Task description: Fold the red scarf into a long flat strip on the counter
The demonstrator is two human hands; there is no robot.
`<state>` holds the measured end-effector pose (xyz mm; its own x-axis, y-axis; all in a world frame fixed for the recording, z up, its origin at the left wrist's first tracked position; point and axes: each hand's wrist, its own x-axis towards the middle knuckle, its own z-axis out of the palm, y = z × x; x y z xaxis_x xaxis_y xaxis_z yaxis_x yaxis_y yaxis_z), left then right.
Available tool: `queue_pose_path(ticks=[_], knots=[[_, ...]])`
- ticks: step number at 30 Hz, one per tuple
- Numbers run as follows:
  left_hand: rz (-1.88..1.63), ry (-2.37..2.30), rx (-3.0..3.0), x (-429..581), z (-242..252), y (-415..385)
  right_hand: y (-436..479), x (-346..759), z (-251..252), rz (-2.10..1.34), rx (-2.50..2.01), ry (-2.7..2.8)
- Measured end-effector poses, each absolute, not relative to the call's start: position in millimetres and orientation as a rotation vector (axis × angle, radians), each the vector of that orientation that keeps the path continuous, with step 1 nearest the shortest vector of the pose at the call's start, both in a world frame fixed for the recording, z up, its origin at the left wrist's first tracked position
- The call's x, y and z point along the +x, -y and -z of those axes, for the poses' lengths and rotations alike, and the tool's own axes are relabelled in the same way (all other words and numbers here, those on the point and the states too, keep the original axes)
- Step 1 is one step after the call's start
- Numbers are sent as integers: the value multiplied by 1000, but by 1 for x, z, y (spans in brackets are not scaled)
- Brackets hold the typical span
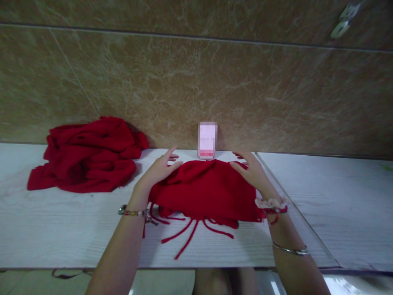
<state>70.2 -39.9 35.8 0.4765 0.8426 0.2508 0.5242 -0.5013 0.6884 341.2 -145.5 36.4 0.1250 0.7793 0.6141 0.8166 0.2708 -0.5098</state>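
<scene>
A red fringed cloth [208, 192], perhaps a scarf, lies bunched on the white table with several twisted tassels trailing toward the front edge. At its upper left edge is my left hand [166, 166], fingers apart and pointing inward, the thumb over the cloth. My right hand [248, 168] is at the upper right edge, its fingers also spread and its thumb close to the fabric. Neither hand grips the cloth; whether the fingertips touch it I cannot tell. Bracelets circle both wrists.
A crumpled pile of red cloth [89, 159] lies on the left, by the tiled wall [172, 82]. A phone [207, 139] leans on the wall behind the middle cloth. The white table [337, 196] has a seam on the right. A white fixture [345, 20] is on the wall.
</scene>
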Motion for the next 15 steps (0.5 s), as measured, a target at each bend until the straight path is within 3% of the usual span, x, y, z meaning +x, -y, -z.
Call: queue_pose_path(ticks=[4,7,10,15], knots=[[-382,-842,2276,81,-32,48,146,329,-30,-146,-1466,2146],[-414,-858,2355,83,-33,49,147,327,-32,-155,-1435,2200],[-727,-980,2381,81,-38,46,148,327,-37,11,-1423,1994],[-1681,-1083,2150,68,-51,47,158,322,-49,410,-1337,1463]])
